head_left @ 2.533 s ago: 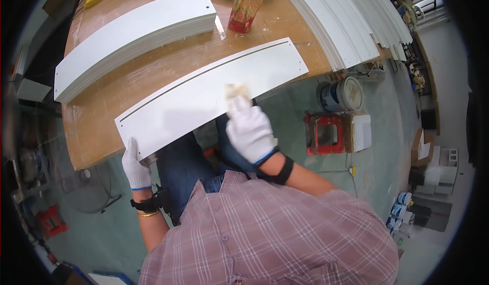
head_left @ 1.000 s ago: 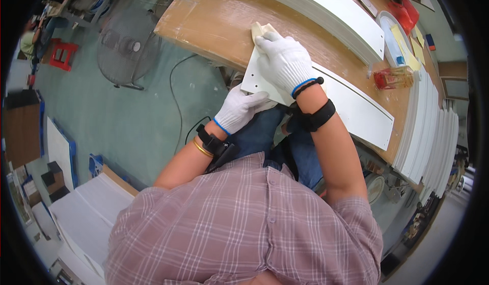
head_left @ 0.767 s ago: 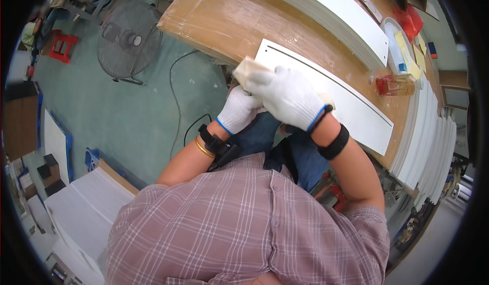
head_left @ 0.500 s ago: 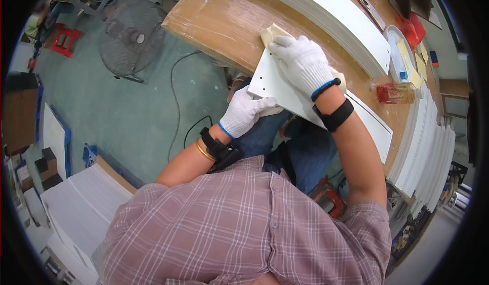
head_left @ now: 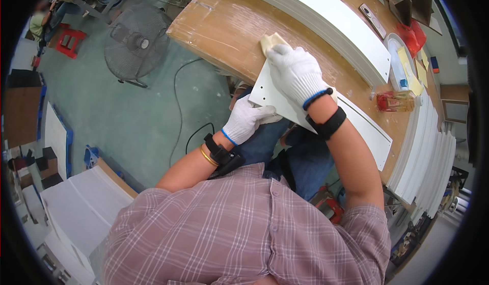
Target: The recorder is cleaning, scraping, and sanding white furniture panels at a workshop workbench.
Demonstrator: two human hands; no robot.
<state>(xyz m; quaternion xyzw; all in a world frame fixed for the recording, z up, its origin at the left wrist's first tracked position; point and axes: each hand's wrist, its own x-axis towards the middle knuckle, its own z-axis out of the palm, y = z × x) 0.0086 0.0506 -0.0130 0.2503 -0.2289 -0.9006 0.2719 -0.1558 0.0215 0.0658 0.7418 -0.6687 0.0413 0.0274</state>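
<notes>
While the left hand (head_left: 247, 119) grips the near left corner of a white panel (head_left: 279, 101) between thumb and fingers, the right hand (head_left: 295, 73) is closed around a folded cream pad (head_left: 274, 41) at the panel's far left corner; whether the pad presses on the face or the edge cannot be told. Both hands wear white knitted gloves. The panel lies along the near edge of the bench (head_left: 229, 30), its left end, with two small holes showing, jutting past that edge. Beyond it, a stack of white curved panels (head_left: 336, 25) runs along the bench. Near the bench's right edge is a bottle with red and amber contents (head_left: 395, 101), just beside long white strips (head_left: 423, 152) piled along that edge.
</notes>
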